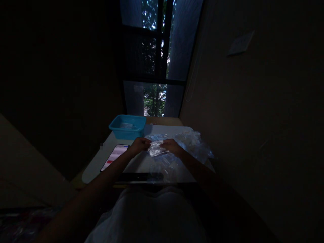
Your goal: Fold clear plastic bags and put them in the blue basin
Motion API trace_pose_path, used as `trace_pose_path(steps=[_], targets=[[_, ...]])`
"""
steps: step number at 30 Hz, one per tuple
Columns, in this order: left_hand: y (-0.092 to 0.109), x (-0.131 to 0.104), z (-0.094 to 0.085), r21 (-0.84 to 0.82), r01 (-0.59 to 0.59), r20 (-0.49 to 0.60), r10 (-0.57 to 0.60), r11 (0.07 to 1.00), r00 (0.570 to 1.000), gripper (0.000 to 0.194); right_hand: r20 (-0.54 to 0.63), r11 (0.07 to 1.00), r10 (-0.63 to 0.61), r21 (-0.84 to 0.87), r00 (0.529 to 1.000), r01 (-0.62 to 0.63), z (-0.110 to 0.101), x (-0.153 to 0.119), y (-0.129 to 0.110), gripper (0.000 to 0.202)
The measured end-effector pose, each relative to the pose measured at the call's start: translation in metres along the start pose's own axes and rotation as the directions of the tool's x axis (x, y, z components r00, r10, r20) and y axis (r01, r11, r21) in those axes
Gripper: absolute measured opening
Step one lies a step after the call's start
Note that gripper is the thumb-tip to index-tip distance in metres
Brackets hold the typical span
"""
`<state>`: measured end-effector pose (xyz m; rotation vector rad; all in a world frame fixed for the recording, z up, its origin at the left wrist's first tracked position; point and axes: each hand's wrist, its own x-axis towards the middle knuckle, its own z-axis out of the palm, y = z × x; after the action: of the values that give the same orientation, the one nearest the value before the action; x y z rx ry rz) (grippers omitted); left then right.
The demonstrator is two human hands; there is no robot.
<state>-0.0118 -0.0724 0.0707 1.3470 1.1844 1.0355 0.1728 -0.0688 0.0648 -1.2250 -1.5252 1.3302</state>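
Note:
A shiny clear plastic packet (156, 148) is held between my two hands above the white table (138, 166). My left hand (139, 145) pinches its left edge, and my right hand (171, 145) has its fingers closed on the right side. What lies inside the packet is too dim to tell. Around and below it, more crumpled clear plastic (191, 141) spreads over the middle and right of the table.
At the back left stands a blue basket (128, 132) with some clear plastic inside. A lit phone (115, 157) lies left of my left forearm. Along the near table edge is a dark flat bar (138, 177). A window (154, 98) rises behind, with walls either side.

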Motion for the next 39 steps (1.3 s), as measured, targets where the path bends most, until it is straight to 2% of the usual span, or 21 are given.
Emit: trace_pose_path(steps=[4,7,9,12,15,20,25,27,29,33,39], targets=[[0.003,-0.003,-0.004,-0.003,0.003,-0.022,-0.003,1.000,1.000,0.017,0.024,0.987,0.131,0.092,0.991,-0.133,-0.007,0.000,0.000,0.015],[0.006,-0.005,-0.005,-0.047,0.048,-0.023,-0.049,0.998,0.999,0.023,-0.003,0.969,0.146,0.203,0.989,-0.142,-0.011,-0.001,0.001,0.018],[0.008,-0.007,-0.004,-0.078,0.090,0.034,-0.088,0.993,0.996,0.027,0.024,0.958,0.124,0.257,0.992,-0.126,-0.011,-0.001,0.002,0.021],[0.008,-0.009,-0.003,-0.057,0.145,0.191,-0.132,0.988,0.973,0.029,0.095,0.958,0.080,0.266,0.992,-0.103,-0.008,-0.002,0.001,0.022],[0.006,-0.010,-0.001,0.039,0.110,0.246,-0.116,0.993,0.962,0.028,0.127,0.965,0.067,0.243,0.990,-0.097,-0.005,-0.003,-0.001,0.019],[0.004,-0.010,-0.001,0.133,0.062,0.184,-0.086,0.989,0.979,0.030,0.068,0.929,0.090,0.354,0.994,-0.108,-0.012,-0.001,-0.001,0.010],[0.004,-0.010,-0.003,0.135,0.052,0.158,-0.073,0.989,0.985,0.031,0.053,0.797,0.106,0.593,0.993,-0.117,-0.023,0.002,0.003,0.016],[0.004,-0.010,-0.002,0.134,0.045,0.157,-0.066,0.990,0.985,0.030,0.046,0.769,0.086,0.632,0.995,-0.096,-0.023,0.002,0.003,0.014],[0.003,-0.009,-0.001,0.136,0.045,0.146,-0.065,0.990,0.987,0.029,0.038,0.774,0.033,0.631,0.999,-0.049,-0.019,0.000,0.002,0.010],[-0.002,-0.004,-0.001,0.126,0.028,0.097,-0.040,0.992,0.994,0.029,-0.017,0.800,-0.057,0.598,0.998,0.056,-0.010,-0.001,0.001,0.022],[-0.010,0.001,-0.002,0.048,-0.028,0.012,0.028,0.998,1.000,0.030,-0.105,0.814,0.006,0.579,0.994,0.057,-0.005,0.000,0.010,0.028]])
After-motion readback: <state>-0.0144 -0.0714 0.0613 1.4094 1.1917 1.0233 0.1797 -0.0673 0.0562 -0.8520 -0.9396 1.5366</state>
